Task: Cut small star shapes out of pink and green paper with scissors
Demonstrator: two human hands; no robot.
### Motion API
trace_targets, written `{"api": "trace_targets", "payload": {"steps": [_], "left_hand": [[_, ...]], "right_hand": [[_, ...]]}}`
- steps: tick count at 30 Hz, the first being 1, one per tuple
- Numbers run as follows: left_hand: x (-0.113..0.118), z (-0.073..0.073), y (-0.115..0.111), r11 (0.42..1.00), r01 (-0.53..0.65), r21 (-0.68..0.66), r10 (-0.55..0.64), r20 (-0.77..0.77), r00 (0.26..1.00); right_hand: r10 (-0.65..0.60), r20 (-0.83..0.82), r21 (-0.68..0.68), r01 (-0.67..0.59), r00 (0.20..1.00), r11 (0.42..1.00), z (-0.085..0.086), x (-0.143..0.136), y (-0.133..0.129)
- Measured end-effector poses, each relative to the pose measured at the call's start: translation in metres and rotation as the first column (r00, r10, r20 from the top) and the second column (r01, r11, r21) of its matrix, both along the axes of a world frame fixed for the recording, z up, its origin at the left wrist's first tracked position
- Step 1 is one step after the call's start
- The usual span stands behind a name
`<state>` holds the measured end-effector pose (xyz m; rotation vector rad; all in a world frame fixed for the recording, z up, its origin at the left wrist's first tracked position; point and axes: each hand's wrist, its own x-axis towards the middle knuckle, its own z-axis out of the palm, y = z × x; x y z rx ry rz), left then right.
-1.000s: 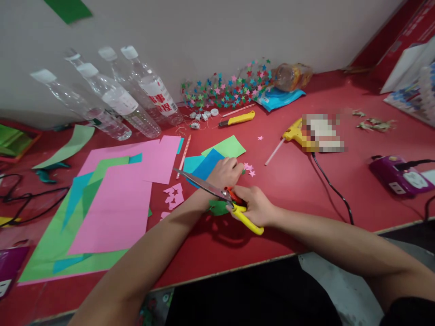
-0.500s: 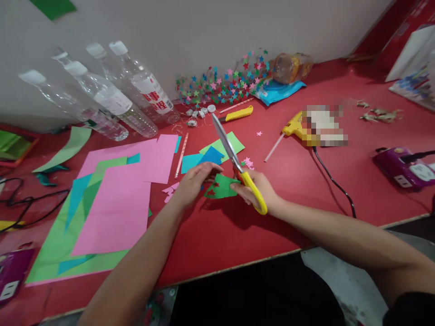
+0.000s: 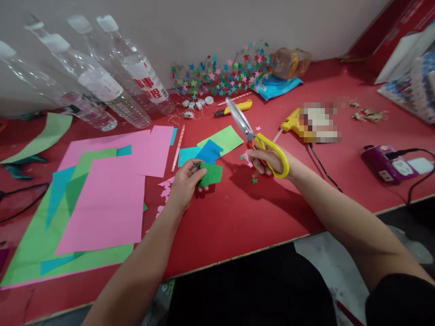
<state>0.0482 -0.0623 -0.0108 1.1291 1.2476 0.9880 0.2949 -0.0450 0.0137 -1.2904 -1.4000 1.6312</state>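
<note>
My left hand [image 3: 186, 182] pinches a small piece of green paper [image 3: 212, 174] above the red table. My right hand [image 3: 263, 158] is wrapped round scissors with yellow handles [image 3: 277, 156], whose blades point up and to the left. Just below its fingers a green star [image 3: 254, 180] lies on the table, and a few pink stars [image 3: 248, 160] are beside them. Behind my left hand are a blue paper piece [image 3: 210, 151] and a light green sheet [image 3: 226, 139]. Pink scraps [image 3: 165, 191] lie to its left.
Pink, green and blue sheets [image 3: 105, 208] cover the left side. Plastic bottles [image 3: 102, 86] and star-covered bottles [image 3: 220, 74] lie at the wall. A yellow cutter [image 3: 238, 107], a glue gun [image 3: 295, 124] with its cord and a purple power block [image 3: 387, 165] are on the red table [image 3: 217, 235].
My right hand has moved right with the scissors, away from the green paper. My left hand now holds that paper alone, slightly further left. A green star now shows below my right hand.
</note>
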Motion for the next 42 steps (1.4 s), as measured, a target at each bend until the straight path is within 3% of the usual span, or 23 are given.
{"api": "trace_targets", "payload": {"steps": [5,9,12,17,23,29,33,36,39,42], "left_hand": [[-0.002,0.000,0.001,1.000,-0.019,0.010,0.019,0.015,1.000],[-0.004,-0.001,0.001,1.000,-0.023,0.000,0.023,0.009,1.000],[-0.005,-0.002,0.001,1.000,-0.006,0.003,0.006,-0.006,1.000],[-0.006,-0.005,0.002,1.000,0.016,0.021,-0.017,0.034,0.999],[0.000,-0.005,-0.003,0.990,0.138,0.012,-0.139,0.109,0.984],[0.007,-0.001,-0.012,0.983,0.184,0.005,-0.183,0.130,0.975],[0.006,0.004,-0.013,0.980,0.188,-0.071,-0.158,0.308,0.938],[0.006,0.006,-0.015,0.944,0.303,-0.132,-0.215,0.453,0.865],[0.011,0.006,-0.020,0.913,0.377,-0.154,-0.280,0.434,0.856],[0.018,0.007,-0.026,0.936,0.327,-0.127,-0.271,0.331,0.904]], "right_hand": [[0.172,0.224,-0.069,-0.160,0.959,0.985,0.002,-0.001,-0.013],[0.039,0.386,-0.032,-0.029,0.922,0.999,0.007,-0.010,-0.015],[-0.111,0.363,0.066,0.094,0.925,0.993,0.006,-0.010,0.000],[-0.225,0.237,0.130,0.199,0.945,0.971,-0.004,-0.002,0.026],[-0.053,0.167,0.146,0.028,0.985,0.989,0.000,-0.023,0.010],[0.172,0.224,0.014,-0.180,0.959,0.984,0.002,-0.043,-0.018],[0.057,0.171,0.052,-0.067,0.984,0.996,-0.003,-0.043,-0.023],[-0.041,0.050,0.087,0.037,0.998,0.996,-0.008,-0.042,-0.023],[-0.022,-0.004,0.083,0.023,1.000,0.996,-0.012,-0.043,-0.023],[0.020,0.019,0.038,-0.020,1.000,0.999,-0.012,-0.047,-0.027]]}}
